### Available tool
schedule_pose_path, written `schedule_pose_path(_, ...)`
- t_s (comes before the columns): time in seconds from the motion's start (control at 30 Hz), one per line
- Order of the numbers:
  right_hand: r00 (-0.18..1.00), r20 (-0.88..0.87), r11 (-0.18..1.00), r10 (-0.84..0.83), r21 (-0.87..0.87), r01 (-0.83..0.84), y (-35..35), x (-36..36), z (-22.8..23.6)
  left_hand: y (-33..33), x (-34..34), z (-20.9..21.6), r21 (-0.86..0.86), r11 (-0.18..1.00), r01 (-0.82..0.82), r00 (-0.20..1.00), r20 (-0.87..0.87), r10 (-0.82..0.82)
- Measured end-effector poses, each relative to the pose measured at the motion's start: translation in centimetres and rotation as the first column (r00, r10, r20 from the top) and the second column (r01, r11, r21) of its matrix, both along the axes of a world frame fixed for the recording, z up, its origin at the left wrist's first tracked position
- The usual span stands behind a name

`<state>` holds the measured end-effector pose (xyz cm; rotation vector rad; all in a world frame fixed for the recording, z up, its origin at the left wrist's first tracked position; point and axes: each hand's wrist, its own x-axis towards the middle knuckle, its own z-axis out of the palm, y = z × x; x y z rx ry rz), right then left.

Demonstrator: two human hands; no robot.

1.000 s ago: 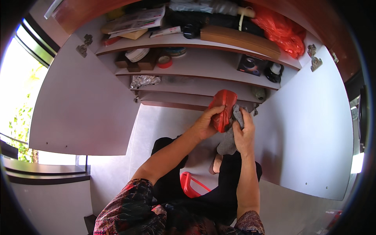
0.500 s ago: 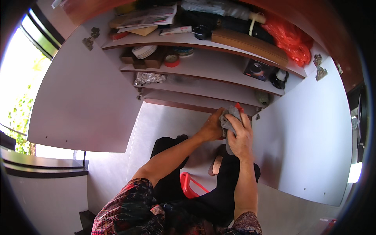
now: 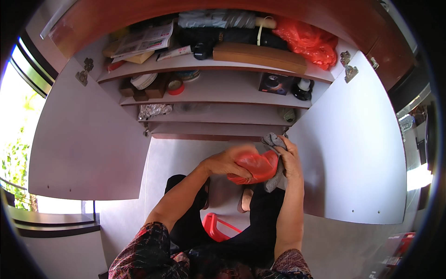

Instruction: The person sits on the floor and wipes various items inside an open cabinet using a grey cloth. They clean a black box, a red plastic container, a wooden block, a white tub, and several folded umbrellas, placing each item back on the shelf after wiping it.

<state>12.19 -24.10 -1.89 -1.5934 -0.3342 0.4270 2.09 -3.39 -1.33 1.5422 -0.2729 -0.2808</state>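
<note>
In front of the open cabinet, my left hand (image 3: 229,163) is closed round the left side of a shiny red bundle (image 3: 258,166) that looks like something wrapped in a red plastic bag. What is inside it cannot be seen. My right hand (image 3: 291,159) grips a grey cloth (image 3: 272,141), bunched up against the bundle's right side. One end of the cloth sticks up above the fingers and another hangs below. Motion smears the fingers of my left hand slightly.
Two white doors (image 3: 90,139) (image 3: 350,153) stand wide open on either side. Cabinet shelves hold papers (image 3: 144,42), a brown box (image 3: 258,58), a red plastic bag (image 3: 311,42), tape (image 3: 175,86), a dark box (image 3: 274,83) and crumpled foil (image 3: 154,110). A red stool (image 3: 213,228) is beneath me.
The red bundle, mostly hidden behind the cloth and hands before, now shows between them. My left hand has turned and moved left with it; the cloth has shifted to its right side.
</note>
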Motion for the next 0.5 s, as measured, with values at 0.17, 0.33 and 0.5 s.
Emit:
schedule_pose_path(0.17,0.925,-0.365,0.915,0.111,0.401,0.048,1.7,-2.6,1.4,-1.3,0.6,-0.7,-0.594,0.754,-0.280,0.956,-0.243,0.164)
schedule_pose_path(0.33,0.989,0.085,0.986,0.121,-0.129,-0.109,2.5,-3.3,-1.3,-2.8,1.8,-2.6,-0.570,0.604,-0.557,0.826,-0.458,0.329)
schedule_pose_path(0.5,0.727,0.100,0.592,0.680,-0.660,-0.463,3.2,-5.4,-0.1,-0.7,3.6,-7.5,-0.407,0.375,-0.833,0.553,-0.620,0.556)
